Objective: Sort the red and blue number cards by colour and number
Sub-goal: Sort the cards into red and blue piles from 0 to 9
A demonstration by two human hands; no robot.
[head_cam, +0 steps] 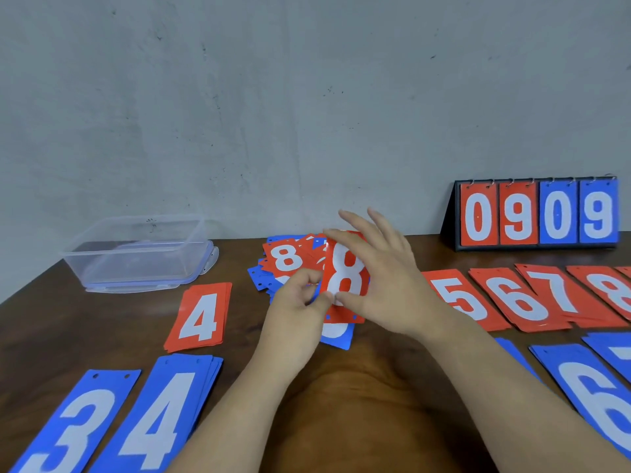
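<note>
Both hands meet in the middle of the frame on one red card with a white 8 (345,268), which faces the camera just above the messy pile of red and blue number cards (286,259). The left hand (297,298) has its fingers curled in and pinches the card's lower left edge. The right hand (386,271) clamps it with the thumb on the bottom edge and the index finger across the top, the other fingers fanned out straight. The two thumbs are just about touching.

The rest is laid out on the dark brown wooden table (358,404):
- Left of centre is a red 4 stack (201,315).
- In the lower left corner are a blue 3 card (78,421) and a blue 4 stack (164,414) side by side.
- Along the right side runs an overlapping red row: red 5 stack (457,298), red 6 stack (515,302), red 7 stack (556,291) and red 8 stack (611,291), which is cut off by the frame edge.
- Below that row, at lower right, is a blue 6 stack (594,394).

At upper left a clear plastic container (136,250) sits on its bluish lid. Against the grey wall at upper right stands a black flip scoreboard (539,215) showing 0 9 in red, then 0 9 in blue.
</note>
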